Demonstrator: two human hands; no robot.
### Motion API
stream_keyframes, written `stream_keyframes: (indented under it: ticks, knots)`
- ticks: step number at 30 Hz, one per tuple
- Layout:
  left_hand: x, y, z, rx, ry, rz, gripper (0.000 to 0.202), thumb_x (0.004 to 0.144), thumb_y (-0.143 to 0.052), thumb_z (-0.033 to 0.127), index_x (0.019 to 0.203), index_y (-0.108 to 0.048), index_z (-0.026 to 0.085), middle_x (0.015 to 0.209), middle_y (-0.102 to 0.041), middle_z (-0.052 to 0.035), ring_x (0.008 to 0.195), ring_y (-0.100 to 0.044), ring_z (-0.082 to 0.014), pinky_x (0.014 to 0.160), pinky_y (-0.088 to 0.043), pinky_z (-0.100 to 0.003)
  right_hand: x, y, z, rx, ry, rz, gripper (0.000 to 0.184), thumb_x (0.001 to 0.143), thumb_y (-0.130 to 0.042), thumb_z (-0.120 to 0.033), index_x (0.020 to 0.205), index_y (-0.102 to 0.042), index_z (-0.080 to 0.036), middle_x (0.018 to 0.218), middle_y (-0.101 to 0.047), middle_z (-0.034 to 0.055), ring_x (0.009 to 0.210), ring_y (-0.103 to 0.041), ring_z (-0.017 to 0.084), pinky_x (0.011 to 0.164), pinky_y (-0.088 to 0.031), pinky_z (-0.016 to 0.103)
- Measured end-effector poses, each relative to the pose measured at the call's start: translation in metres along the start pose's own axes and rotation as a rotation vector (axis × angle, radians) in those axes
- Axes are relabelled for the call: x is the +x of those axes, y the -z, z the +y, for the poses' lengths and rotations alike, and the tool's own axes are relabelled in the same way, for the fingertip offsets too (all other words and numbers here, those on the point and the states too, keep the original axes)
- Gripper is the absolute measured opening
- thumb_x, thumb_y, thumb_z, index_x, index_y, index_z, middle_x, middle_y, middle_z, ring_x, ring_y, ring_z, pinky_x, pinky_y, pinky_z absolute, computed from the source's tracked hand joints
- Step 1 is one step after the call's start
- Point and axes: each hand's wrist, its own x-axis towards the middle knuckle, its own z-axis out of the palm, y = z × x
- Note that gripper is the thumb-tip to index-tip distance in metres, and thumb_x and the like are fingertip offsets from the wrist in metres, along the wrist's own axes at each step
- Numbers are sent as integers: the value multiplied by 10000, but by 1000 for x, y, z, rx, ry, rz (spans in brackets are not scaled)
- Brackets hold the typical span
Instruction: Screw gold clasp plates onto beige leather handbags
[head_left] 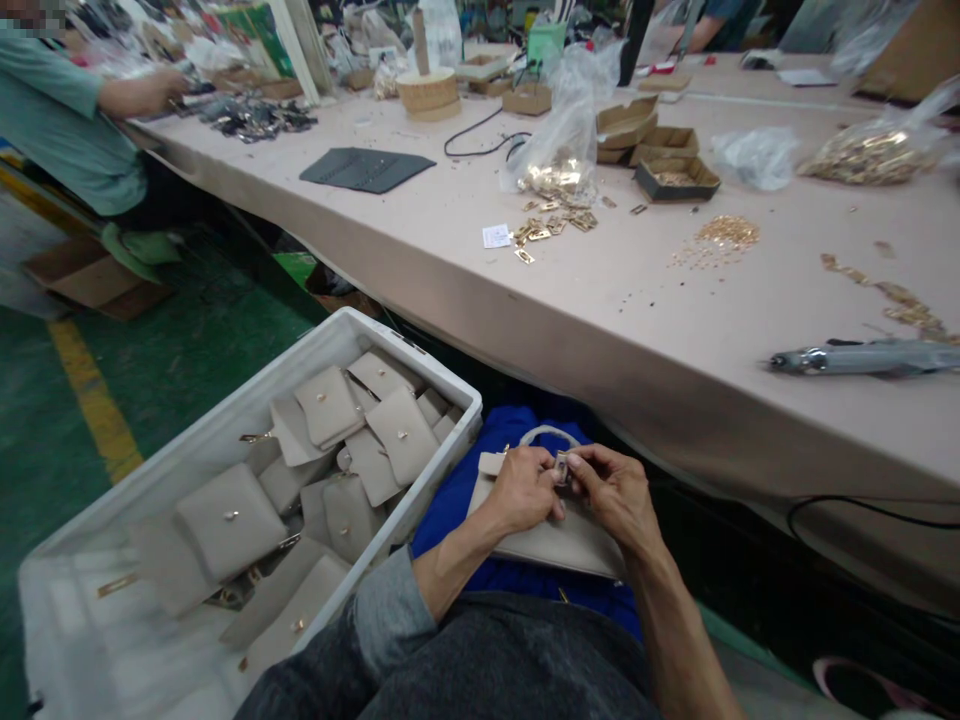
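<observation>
Head view, person seated at work, bag on the lap. Right hand (616, 492): grip clamped, thumb and fingers pinching a small metal fitting (561, 468). Left hand (523, 488): fingers curled at the fitting's other side, touching; can't tell if that grip is clamped on it or on the flap. Fitting sits over the upper part of a beige bag (555, 545), below its curved handle (550, 432). Bag lies on blue cloth (450, 500).

Just left of the lap, white crate (67, 620) with more beige bags (225, 490) heaped at angles, flaps open on several, small metal studs showing. Green floor (45, 370) beyond it, yellow stripe (94, 400) across.

Ahead, long counter (637, 330). Near side, to the right: grey pen-shaped tool (877, 357) lying flat, string of gold pieces (907, 300) behind it. Further in, heap of tiny gold bits (727, 232), partly scattered. Left of that, loose gold plates (551, 225) beside a white label (496, 236). Behind the plates, clear plastic sack (559, 165) with more gold inside; small open carton (677, 190) to its right. Dark sheet (367, 169) flat toward the left, round wooden block (428, 95) past it.

Far left, a co-worker in a teal sleeve (60, 110), hand (154, 92) near a pile of dark pieces (259, 118).
</observation>
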Motion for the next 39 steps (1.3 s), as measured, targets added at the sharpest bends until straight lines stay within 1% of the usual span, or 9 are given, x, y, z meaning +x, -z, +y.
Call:
stream_keyframes:
  ticks: [3,5,8,13,19,26,31,35,39]
  knots:
    - [2,0,0,52,-4,25,239,924,-512,216,715,-625,187,498,-683,-16,542,-721,-197,620,-557,-270,-3,-1,-2,17,25,14,384,892,-707,-535,1028,-754,-179,717,-687,34,608,-603,174,568,-471,284]
    - [2,1,1,81,-18,20,285,951,-498,257,705,-626,192,489,-674,-7,518,-704,-190,633,-556,-275,-6,-3,-6,4,61,54,390,882,-721,-521,1076,-757,-185,793,-721,51,640,-627,182,597,-501,293]
    - [1,1,2,110,-25,22,334,966,-491,291,677,-627,195,474,-661,-4,486,-677,-181,622,-539,-268,-10,-4,-10,-66,103,86,333,884,-722,-494,1002,-783,-189,828,-738,65,659,-638,183,616,-508,295]
    - [-4,0,4,100,-11,31,359,967,-502,335,695,-683,186,442,-635,-6,449,-640,-181,551,-488,-255,-12,-3,-8,-38,61,75,309,865,-743,-472,970,-786,-184,859,-752,76,702,-668,202,632,-527,298]
    - [-7,1,2,-2,30,-9,406,956,-508,375,615,-618,186,461,-648,-19,379,-566,-140,468,-433,-225,-13,-3,-2,38,86,71,282,860,-760,-463,946,-799,-198,841,-732,53,743,-677,196,673,-533,292]
    - [-5,0,0,-132,31,-43,357,917,-542,354,615,-620,179,441,-624,-13,325,-522,-132,351,-370,-206,-14,-8,-2,65,81,110,252,839,-773,-430,883,-798,-184,817,-718,56,707,-644,184,630,-499,286]
    - [-3,-1,0,-197,72,-50,332,887,-535,312,595,-617,176,429,-617,-17,309,-510,-132,340,-385,-215,-13,-10,-1,60,60,137,235,822,-782,-413,876,-802,-185,840,-738,61,729,-655,190,658,-507,289]
    - [-3,-1,0,-160,84,-7,337,865,-558,322,566,-620,180,425,-614,-13,316,-507,-136,357,-388,-224,-15,-6,0,77,35,95,263,833,-785,-437,939,-816,-198,894,-750,62,774,-680,204,686,-525,294]
    - [-4,-1,5,-46,86,73,345,847,-551,291,531,-633,181,387,-577,0,343,-502,-127,417,-382,-220,-19,-8,-1,43,56,134,271,845,-780,-435,981,-821,-204,907,-749,63,792,-691,209,705,-536,300]
